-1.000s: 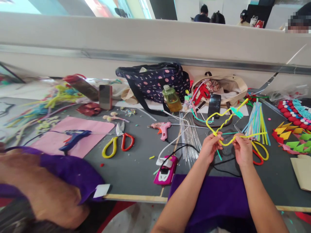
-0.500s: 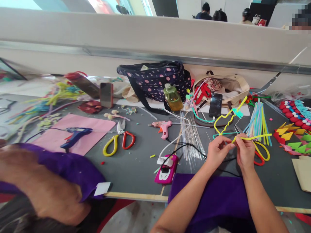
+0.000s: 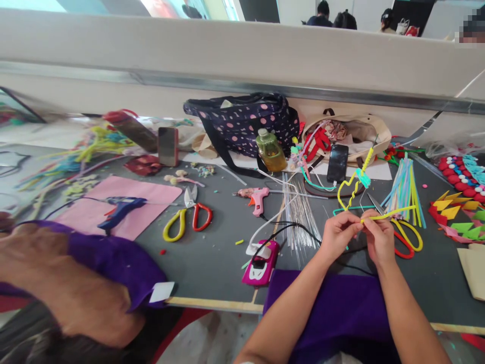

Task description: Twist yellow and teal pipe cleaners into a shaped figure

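Both my hands pinch a yellow pipe cleaner (image 3: 350, 189) bent into a narrow loop with a twisted stem and a teal tuft near its top. My left hand (image 3: 337, 233) grips the lower end of the loop. My right hand (image 3: 377, 237) is closed on the same spot, and a loose yellow end (image 3: 394, 213) sticks out to the right. They hover above the dark grey table (image 3: 212, 258), just past a purple cloth (image 3: 333, 308) at the near edge.
Around them lie a bundle of thin wires (image 3: 299, 215), a pink glue gun (image 3: 255, 197), a pink toy-car-shaped object (image 3: 261, 262), scissors (image 3: 187, 220), coloured sticks (image 3: 403, 192), a phone (image 3: 336, 163) and bags (image 3: 242, 124). Another person's arm in a purple sleeve (image 3: 76, 273) lies at the left.
The wide yellow loop has been squeezed into a narrower, more upright shape. My hands have come closer together on its lower end.
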### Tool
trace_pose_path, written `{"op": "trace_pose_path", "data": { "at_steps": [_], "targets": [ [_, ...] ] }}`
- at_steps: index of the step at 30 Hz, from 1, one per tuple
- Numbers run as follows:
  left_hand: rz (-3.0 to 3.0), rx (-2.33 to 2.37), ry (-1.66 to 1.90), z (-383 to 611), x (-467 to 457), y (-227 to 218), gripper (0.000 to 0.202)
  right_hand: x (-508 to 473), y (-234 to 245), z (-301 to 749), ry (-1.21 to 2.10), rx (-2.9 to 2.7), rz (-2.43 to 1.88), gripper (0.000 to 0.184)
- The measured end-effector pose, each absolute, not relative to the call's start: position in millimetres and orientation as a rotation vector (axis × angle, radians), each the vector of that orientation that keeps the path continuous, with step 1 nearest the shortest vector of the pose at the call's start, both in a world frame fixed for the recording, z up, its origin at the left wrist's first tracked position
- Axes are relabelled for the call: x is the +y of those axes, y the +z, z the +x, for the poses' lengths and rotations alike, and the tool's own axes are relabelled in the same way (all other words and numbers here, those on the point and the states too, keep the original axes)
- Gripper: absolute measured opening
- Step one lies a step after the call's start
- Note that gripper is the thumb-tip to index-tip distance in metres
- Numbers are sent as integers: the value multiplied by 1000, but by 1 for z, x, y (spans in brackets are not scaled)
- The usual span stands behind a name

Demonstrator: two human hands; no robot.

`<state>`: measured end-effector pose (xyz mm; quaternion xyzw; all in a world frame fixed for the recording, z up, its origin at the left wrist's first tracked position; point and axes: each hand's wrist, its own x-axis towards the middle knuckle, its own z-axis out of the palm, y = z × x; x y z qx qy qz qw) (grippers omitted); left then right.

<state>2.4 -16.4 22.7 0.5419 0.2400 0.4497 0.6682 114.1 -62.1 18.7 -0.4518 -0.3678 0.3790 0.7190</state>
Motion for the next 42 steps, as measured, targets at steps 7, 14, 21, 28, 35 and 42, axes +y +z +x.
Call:
{"op": "trace_pose_path", "data": {
  "at_steps": [7,14,21,28,35,42],
  "targets": [
    [1296,472,1063,1,-16,23,17,-64,20,115,983,-779,-988,13],
    [1255,585,1128,3,-18,22,19,-59,14,108,743,-673,-1157,21],
    [1442,696,1292,4,-19,16,14,-63,17,106,411,-897,-1234,10],
    [1740,708,1403,2,-16,18,13,-65,15,109,280,-1053,-1301,7],
    [1835,702,1328,-1,-12,17,19,-67,17,112,212,-1143,-1386,11],
    [1823,670,1222,-3,-9,15,19,-67,20,119,337,-1172,-1383,11]
  ]
}}
